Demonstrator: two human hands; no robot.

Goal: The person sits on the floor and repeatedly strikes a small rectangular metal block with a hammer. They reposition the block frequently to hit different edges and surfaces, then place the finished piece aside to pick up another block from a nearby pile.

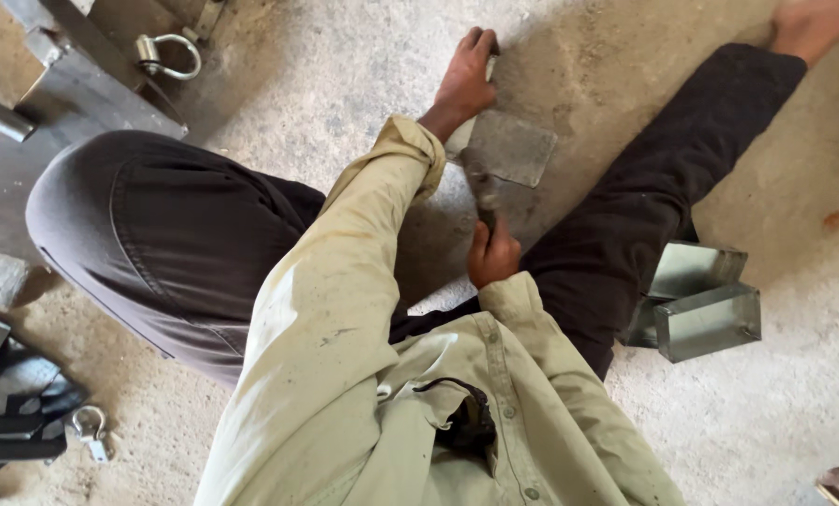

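I sit on a concrete floor with my legs spread. My left hand reaches forward and presses down on the far edge of a flat grey metal plate lying on the floor between my legs. My right hand is closed around the handle of a hammer, whose dark head rests on or just above the near edge of the plate. My pale green sleeve hides part of the plate's left side.
Two folded sheet-metal boxes lie by my right leg. A large steel piece with a shackle stands at the far left. Dark metal parts and a second small shackle lie at the near left. Someone's bare foot shows at top right.
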